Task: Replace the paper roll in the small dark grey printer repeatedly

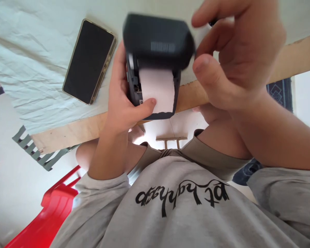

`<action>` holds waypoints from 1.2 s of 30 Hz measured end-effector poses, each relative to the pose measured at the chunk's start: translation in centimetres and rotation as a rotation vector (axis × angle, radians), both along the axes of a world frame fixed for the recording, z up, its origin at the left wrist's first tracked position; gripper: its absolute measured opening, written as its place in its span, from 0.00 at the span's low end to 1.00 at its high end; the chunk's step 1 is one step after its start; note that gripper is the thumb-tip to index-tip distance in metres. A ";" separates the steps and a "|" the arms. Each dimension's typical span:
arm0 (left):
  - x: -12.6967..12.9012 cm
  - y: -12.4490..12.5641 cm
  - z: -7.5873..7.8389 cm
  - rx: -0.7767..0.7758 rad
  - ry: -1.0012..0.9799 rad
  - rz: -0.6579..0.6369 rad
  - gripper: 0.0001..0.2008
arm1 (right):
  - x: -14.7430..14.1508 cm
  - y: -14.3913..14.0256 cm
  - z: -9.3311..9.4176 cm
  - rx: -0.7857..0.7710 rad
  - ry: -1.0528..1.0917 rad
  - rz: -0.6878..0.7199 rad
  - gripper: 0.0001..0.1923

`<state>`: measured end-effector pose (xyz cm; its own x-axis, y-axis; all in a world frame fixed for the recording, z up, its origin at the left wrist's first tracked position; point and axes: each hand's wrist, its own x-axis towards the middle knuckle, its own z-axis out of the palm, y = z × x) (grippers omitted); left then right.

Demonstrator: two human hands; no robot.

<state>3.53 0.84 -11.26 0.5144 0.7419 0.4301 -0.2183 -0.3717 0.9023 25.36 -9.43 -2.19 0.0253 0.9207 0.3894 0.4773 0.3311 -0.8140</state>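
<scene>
My left hand (125, 98) is wrapped round a black handheld receipt printer (158, 39), held up above the edge of the table. Its lid is raised and looks blurred. A strip of white paper (158, 86) runs out from under the lid, and my left thumb presses on the paper near its torn end. Beside the lid's right side is my right hand (237, 51), its fingers curled but apart, with no object seen between thumb and fingers. Whether a fingertip touches the lid, I cannot tell. A small dark thing shows behind these fingers, mostly hidden.
A smartphone (89, 62) in a clear case lies on the pale cloth (36, 62) at the left. The table's bare wooden edge (72, 132) crosses in front of my body. A red plastic chair (50, 210) stands at lower left, near a grey-green slatted piece (37, 151).
</scene>
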 end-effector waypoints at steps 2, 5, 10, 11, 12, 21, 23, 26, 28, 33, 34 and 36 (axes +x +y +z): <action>-0.1 0.1 0.0 0.002 0.016 -0.026 0.61 | -0.3 0.0 0.6 0.173 -0.085 0.018 0.13; 0.0 0.6 -0.3 0.009 0.009 -0.085 0.65 | -0.6 0.1 0.4 0.101 -0.096 0.047 0.13; 0.4 0.1 0.1 -0.035 -0.075 -0.136 0.58 | -1.2 0.4 -0.5 -0.199 0.068 0.184 0.29; 0.4 -0.3 0.4 -0.063 -0.084 -0.122 0.53 | -1.4 0.4 -0.6 -0.239 0.107 0.213 0.31; 0.5 -0.7 0.7 -0.096 -0.086 -0.097 0.47 | -1.4 0.5 -0.6 -0.268 0.133 0.231 0.33; 0.7 -1.6 1.8 -0.278 -0.079 -0.035 0.31 | -1.3 1.4 -1.0 -0.217 0.073 0.230 0.35; 0.7 -1.4 1.8 -0.274 -0.093 -0.078 0.33 | -1.3 1.3 -1.0 -0.192 0.038 0.212 0.33; 0.8 -1.4 2.3 -0.321 -0.110 -0.056 0.32 | -1.4 1.1 -0.8 -0.219 0.000 0.200 0.31; 0.9 -1.4 3.0 -0.401 -0.104 -0.023 0.31 | -1.3 1.2 -0.9 -0.223 -0.025 0.195 0.29; 1.0 -0.8 4.7 -0.484 -0.151 -0.164 0.28 | -0.1 2.9 -3.9 -0.015 -0.004 0.303 0.47; 0.9 -0.6 4.8 -0.505 -0.163 -0.201 0.30 | 0.2 3.3 -4.6 0.031 0.004 0.335 0.48; 0.8 -0.2 4.7 -0.545 -0.184 -0.215 0.34 | 0.6 3.8 -5.5 0.085 -0.008 0.383 0.47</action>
<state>4.38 0.60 -6.55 0.6304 0.7680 0.1134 -0.4071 0.2026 0.8906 26.00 -5.63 -7.64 -0.3173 0.8274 0.4634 0.3119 0.5525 -0.7729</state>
